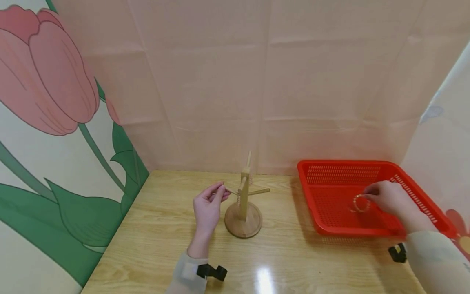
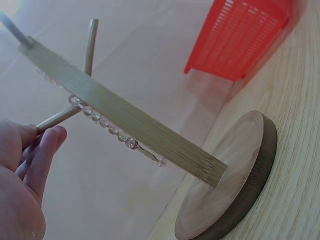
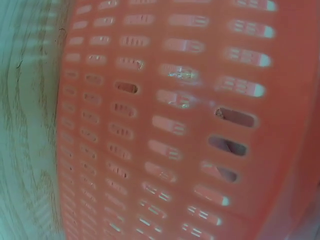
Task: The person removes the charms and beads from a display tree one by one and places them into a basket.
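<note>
1. Your left hand [image 1: 208, 206] pinches the tip of the wooden stand's left peg [image 2: 59, 118] between thumb and fingers; your right hand [image 1: 389, 196] pinches the right edge of a yellowish bracelet [image 1: 355, 201] at the right of the scene.
2. You have that bracelet as an upright ring within the outline of the red basket [image 1: 317, 222]; whether it touches the basket's floor, you cannot tell.
3. To the left of the basket and apart from it, your wooden stand [image 1: 244, 206] is upright on the table, its round base [image 1: 253, 228] flat on the wood.
4. Look at its post: besides the peg in your fingers, a right peg [image 1: 260, 191] sticks out to the right and a top peg [image 1: 249, 158] rises from the upper end.
5. A string of clear pinkish beads [image 2: 102, 121] hangs at the left peg, beside the post and just right of your fingers. More small beads [image 1: 251, 179] show at the post's far side, partly hidden.
6. From your right wrist, the basket's slotted wall fills most of the view, with only slivers behind it.
7. Around you, the pale wood table [image 1: 161, 228] meets a beige-pink cloth [image 1: 205, 94] at the far side; a tulip-printed panel [image 1: 47, 81] stands left, and a white panel [image 1: 448, 134] stands right.
</note>
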Tool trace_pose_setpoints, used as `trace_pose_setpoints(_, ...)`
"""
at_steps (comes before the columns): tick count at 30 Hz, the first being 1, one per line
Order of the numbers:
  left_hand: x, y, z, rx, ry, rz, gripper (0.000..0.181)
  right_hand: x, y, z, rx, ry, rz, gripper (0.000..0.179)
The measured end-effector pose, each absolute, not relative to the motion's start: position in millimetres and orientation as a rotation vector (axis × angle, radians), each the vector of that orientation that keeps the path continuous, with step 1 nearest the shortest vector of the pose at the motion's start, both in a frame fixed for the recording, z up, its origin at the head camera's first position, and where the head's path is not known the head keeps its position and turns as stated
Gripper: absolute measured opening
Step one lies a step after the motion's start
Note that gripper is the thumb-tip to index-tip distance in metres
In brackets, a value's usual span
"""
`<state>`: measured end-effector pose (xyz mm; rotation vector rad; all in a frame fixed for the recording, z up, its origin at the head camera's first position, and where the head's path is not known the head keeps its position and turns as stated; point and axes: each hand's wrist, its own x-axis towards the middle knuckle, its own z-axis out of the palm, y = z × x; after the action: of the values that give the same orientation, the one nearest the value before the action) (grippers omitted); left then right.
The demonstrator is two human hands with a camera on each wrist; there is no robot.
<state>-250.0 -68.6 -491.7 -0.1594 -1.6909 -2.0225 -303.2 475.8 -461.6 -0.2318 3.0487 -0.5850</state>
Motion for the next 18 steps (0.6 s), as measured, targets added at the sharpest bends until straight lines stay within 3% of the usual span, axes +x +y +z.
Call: trace_pose_setpoints(18, -250.2, -69.4, -492.2, -0.164, -1.692, -2.026, 0.018, -298.6, 485.0, -458.8, -0.060, 3.009, -0.679, 0.036)
